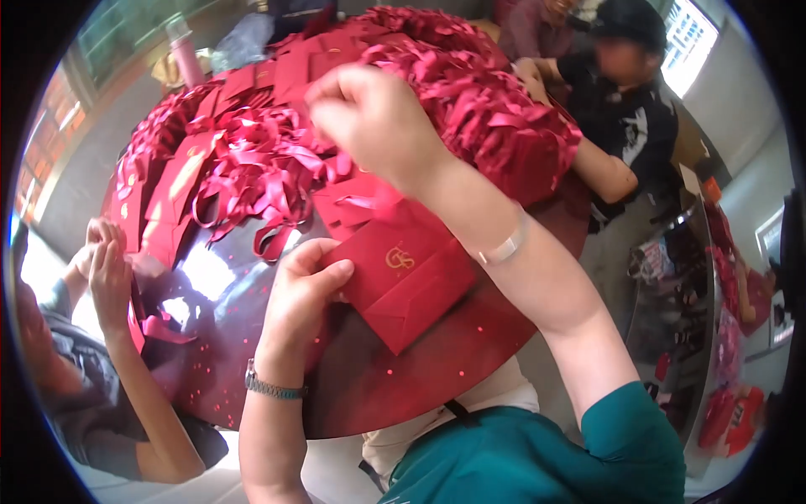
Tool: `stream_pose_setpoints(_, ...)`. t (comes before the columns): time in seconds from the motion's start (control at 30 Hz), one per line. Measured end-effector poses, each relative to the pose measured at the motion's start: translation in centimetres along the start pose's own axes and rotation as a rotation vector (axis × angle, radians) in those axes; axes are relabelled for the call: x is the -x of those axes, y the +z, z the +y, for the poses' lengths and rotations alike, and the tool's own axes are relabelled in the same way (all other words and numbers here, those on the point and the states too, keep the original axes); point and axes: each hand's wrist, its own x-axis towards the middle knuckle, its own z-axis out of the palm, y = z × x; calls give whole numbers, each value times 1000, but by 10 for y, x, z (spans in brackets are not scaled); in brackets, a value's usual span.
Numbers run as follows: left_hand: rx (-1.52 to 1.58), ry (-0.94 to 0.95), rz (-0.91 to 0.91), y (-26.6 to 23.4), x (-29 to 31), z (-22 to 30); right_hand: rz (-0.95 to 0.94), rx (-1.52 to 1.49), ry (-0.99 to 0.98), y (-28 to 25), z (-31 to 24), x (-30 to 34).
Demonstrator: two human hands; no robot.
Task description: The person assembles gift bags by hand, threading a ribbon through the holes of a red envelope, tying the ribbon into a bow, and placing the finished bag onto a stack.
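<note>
My left hand (306, 281) grips a flat red paper gift bag (420, 273) by its left edge, thumb on the front face. The bag has a gold emblem and a folded bottom flap that points toward me. My right hand (365, 113) is raised above the far side of the bag, fingers curled in a pinch. Whatever it may hold cannot be made out. Beyond the bag, a pink ribbon (369, 202) lies over more red paper. A loose heap of pink ribbon loops (260, 168) sits to the left of my right hand.
The round dark glossy table (361, 395) carries a large pile of red bags with ribbons (487, 109) and stacked flat bags (172, 189). A pink bottle (185, 55) stands at the far left. Co-workers sit left, where hands (105, 260) show, and far right, in a black cap (630, 25).
</note>
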Motion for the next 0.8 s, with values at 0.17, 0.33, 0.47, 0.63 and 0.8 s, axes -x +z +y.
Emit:
stream_pose_setpoints(0.17,11,11,18,-1,-7,-6,-139,274,-66,-9,26,89)
stream_pose_setpoints(0.33,76,8,43,-4,-2,-12,-116,516,-129,-9,40,117)
stream_pose_setpoints(0.47,42,10,65,-4,-2,-13,-103,552,-168,-7,48,123)
stream_pose_setpoints(0.63,51,5,67,-8,-3,-11,-95,545,-179,-2,50,122)
stream_pose_setpoints(0.8,-3,19,91,-8,-7,-12,-95,562,-216,1,54,115)
